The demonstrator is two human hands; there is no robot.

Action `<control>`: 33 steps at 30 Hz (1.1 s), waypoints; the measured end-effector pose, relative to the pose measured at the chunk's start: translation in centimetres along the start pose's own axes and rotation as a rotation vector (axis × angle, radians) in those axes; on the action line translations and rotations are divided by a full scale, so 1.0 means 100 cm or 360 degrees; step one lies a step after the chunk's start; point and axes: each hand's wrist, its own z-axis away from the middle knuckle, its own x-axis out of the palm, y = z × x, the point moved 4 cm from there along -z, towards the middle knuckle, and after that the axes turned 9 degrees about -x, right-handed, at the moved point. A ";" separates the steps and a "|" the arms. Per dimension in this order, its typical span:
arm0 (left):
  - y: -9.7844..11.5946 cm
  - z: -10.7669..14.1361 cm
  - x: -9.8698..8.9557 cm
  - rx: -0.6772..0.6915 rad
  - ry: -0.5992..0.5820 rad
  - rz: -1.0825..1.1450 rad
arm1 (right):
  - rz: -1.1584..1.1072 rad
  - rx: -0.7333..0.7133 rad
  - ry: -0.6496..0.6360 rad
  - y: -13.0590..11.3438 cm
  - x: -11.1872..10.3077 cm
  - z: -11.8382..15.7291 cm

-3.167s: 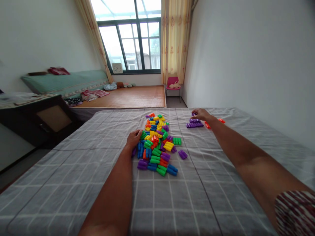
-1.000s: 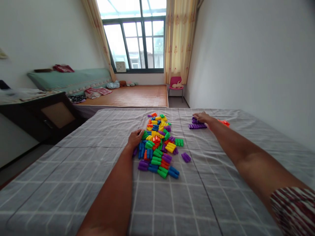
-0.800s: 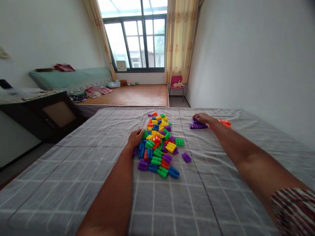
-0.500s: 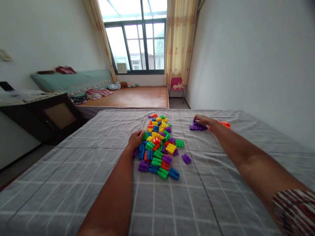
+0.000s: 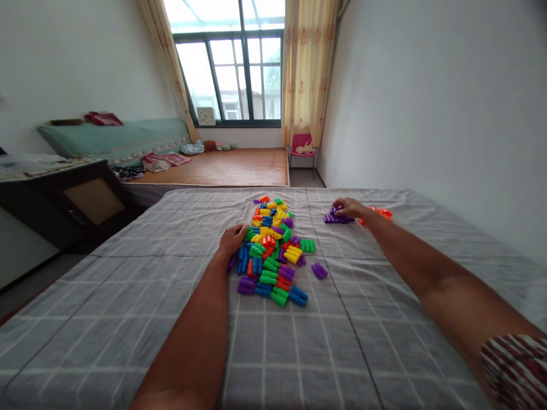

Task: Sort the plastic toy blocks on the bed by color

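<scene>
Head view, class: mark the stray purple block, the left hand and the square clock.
Stray purple block (image 5: 319, 271): head view, upper surface.
Left hand (image 5: 233, 239): head view, back of hand.
Square clock (image 5: 205, 116): head view, dial centre.

No word, label, brand or number can be read anywhere in view. The square, pale clock (image 5: 205, 116) at the lower left corner of the window (image 5: 229, 74), beyond the far edge of the mat-covered bed (image 5: 231, 165), carries dark marks on its face, but they are too small and blurred to make out as figures.
</scene>
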 end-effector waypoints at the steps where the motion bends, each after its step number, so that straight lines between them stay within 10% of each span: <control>1: 0.000 0.000 0.000 0.0001 0.0002 0.0001 | 0.0031 0.0014 0.0007 -0.001 0.002 0.000; 15: 0.003 0.002 -0.001 0.0014 0.0033 0.0034 | 0.0424 0.0074 -0.0026 -0.014 -0.011 -0.005; 19: 0.003 0.001 -0.001 -0.0002 0.0023 0.0050 | 0.0286 -0.0112 0.0071 -0.054 -0.024 0.015; 26: 0.005 0.002 -0.002 -0.0106 0.0009 0.0283 | -0.0479 -0.0703 -0.0728 -0.170 0.028 0.110; 33: 0.018 -0.004 -0.024 -0.0050 0.0305 -0.0076 | -0.0348 -0.0817 -0.0515 -0.170 0.049 0.131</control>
